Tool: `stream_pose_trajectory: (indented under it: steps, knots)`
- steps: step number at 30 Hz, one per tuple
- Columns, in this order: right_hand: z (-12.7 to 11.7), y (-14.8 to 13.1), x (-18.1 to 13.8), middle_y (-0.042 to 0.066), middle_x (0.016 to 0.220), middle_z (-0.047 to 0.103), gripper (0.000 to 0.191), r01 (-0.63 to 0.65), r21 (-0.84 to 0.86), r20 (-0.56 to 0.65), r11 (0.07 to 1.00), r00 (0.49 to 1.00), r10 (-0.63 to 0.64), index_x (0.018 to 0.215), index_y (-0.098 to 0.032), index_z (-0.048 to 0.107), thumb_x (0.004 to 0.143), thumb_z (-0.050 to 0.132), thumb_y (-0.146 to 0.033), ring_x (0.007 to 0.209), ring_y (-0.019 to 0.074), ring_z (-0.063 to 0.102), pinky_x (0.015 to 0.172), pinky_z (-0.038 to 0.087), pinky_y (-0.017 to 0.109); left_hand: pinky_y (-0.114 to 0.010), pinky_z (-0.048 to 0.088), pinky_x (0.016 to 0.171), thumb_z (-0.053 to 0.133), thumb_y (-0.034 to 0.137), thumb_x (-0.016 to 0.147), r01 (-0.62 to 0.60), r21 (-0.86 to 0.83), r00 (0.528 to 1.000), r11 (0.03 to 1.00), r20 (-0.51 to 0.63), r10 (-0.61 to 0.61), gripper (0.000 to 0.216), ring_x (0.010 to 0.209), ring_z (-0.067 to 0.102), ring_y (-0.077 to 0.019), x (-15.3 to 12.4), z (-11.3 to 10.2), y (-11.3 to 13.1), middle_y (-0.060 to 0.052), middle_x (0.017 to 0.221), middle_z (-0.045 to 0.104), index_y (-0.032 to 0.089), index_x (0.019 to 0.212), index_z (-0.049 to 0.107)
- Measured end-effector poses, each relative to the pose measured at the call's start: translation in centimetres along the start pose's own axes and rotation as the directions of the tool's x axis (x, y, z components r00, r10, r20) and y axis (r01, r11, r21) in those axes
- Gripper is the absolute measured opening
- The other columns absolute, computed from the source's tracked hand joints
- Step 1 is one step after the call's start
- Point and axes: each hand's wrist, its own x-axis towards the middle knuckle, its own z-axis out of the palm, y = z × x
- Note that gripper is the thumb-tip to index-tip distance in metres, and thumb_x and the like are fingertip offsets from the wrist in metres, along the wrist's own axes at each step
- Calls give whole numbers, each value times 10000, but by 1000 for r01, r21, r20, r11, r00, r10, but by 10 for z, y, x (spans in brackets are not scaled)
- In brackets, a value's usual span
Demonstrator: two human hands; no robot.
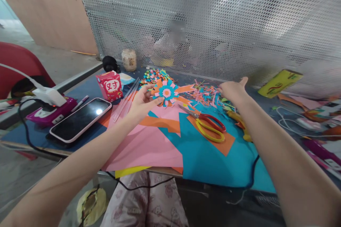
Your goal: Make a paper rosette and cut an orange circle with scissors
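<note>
My left hand [145, 100] is closed on a layered paper rosette [166, 93], with blue and pink petals, an orange centre and orange ribbon tails to its right. My right hand [232, 89] is stretched forward at the right edge of a heap of shredded paper strips [205, 94]. One of its digits sticks out to the side; the rest are hidden behind the hand, so any hold is unseen. Scissors [210, 127] with red and yellow handles lie partly open between my arms, on orange and blue paper. Behind the rosette is a pile of colourful small paper pieces [157, 74].
Pink paper [149, 145] and blue paper [213, 166] cover the table front. At left are a phone [80, 118], a purple power strip [53, 111], a red box [109, 86] and a jar [129, 60]. A yellow box [279, 83] leans by the perforated metal panel [213, 25]. Cables cross the edges.
</note>
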Motion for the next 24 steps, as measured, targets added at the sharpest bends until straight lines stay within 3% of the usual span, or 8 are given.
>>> stream_pose_trajectory:
  steps: [3,7,10,13,16,18,21,24]
  knots:
    - [4,2,-2,168,1092,686,405,80,32,12,996,997,-81,1097,-195,663,815,431,-20,1033,311,584,939,234,614,-235,532,568,865,256,463,8,-4,1000,1000,-12,-8,588,625,622,-103,-1,1,2,40,734,641,182,931,516]
    - [8,7,-6,146,1482,375,468,134,75,-126,988,984,-124,1164,-260,623,735,601,-74,1298,428,310,934,191,686,-247,532,574,866,279,468,3,17,1000,1000,3,-3,587,628,626,-113,-1,1,2,31,743,648,190,934,520]
    - [8,11,-6,213,1310,534,95,99,110,-216,989,974,-73,825,-170,710,782,638,-215,1255,466,304,930,68,726,-245,529,565,869,287,463,-2,18,1000,1000,3,2,590,605,620,-107,-1,1,2,37,728,646,189,932,523]
    - [7,13,-8,228,1087,639,230,81,145,-222,986,974,-47,651,-142,672,845,563,-200,1175,421,399,945,97,689,-236,530,563,873,284,455,2,13,1000,1000,-7,-2,589,597,622,-101,-2,2,3,42,720,649,189,921,525]
    - [7,12,-11,139,1289,568,237,127,177,-201,976,975,-90,879,-218,704,787,542,-72,1164,386,444,928,210,662,-231,531,558,873,297,456,1,4,1000,1000,-6,-1,586,573,614,-92,-3,3,5,49,707,649,191,915,525]
    - [7,11,-12,113,1218,623,321,134,209,-177,969,979,-97,1004,-262,685,779,538,-86,1093,354,530,915,290,625,-226,527,551,873,299,457,2,-4,1000,1000,0,-2,587,544,599,-80,-3,3,6,53,699,647,189,916,524]
    - [4,11,-13,177,939,697,243,85,262,-175,961,984,-40,964,-175,699,855,491,-236,992,360,608,881,384,564,-225,527,551,878,298,443,18,-9,1000,1000,1,-18,607,564,610,-89,-2,2,5,43,714,652,184,921,522]
    - [-1,9,-18,180,1090,668,341,118,305,-214,945,975,-53,1137,-167,628,871,422,-220,1062,331,602,884,445,487,-239,534,567,876,307,449,23,-7,1000,1000,-4,-23,612,610,633,-110,-2,1,3,30,753,659,188,931,518]
